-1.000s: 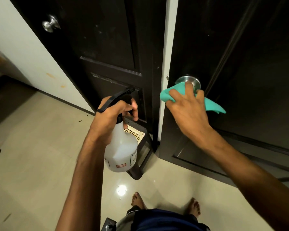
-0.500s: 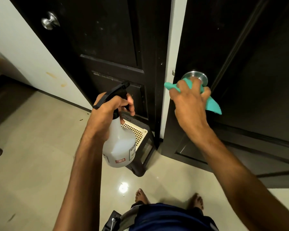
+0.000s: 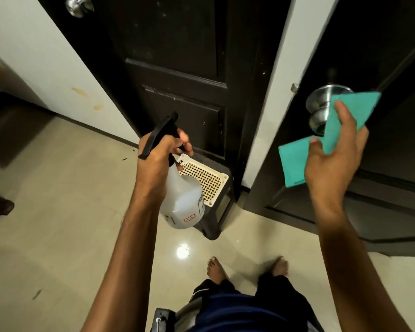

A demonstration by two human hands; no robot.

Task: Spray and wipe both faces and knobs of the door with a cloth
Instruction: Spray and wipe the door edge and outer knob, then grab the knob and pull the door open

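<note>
Teal and thin, the cloth (image 3: 295,161) hangs in front of the knob (image 3: 321,109), draped across the right hand (image 3: 333,161), whose fingers lie fairly straight behind it with the thumb pressing the fabric from the front. The cloth looks to be just off the knob, though I cannot tell whether its upper flap brushes the metal. The knob sits on the open door (image 3: 381,56), close to the door's pale edge. Left of the knob and lower, the left hand (image 3: 158,159) is wrapped tightly round the neck of the spray bottle (image 3: 182,200), a finger by the trigger and the nozzle aimed away from the knob.

To do this step well, I would cup the cloth right round the knob, then twist so the neck and the round plate behind it get rubbed too, not only the front. The loose cloth should be bunched first, or it will slide over the polished metal.

Below the knob, past the bottle, a small stool (image 3: 209,180) with a cream lattice top stands on the tiled floor (image 3: 58,224). Far left and above, a second knob (image 3: 78,6) shows on another dark door (image 3: 177,44).
</note>
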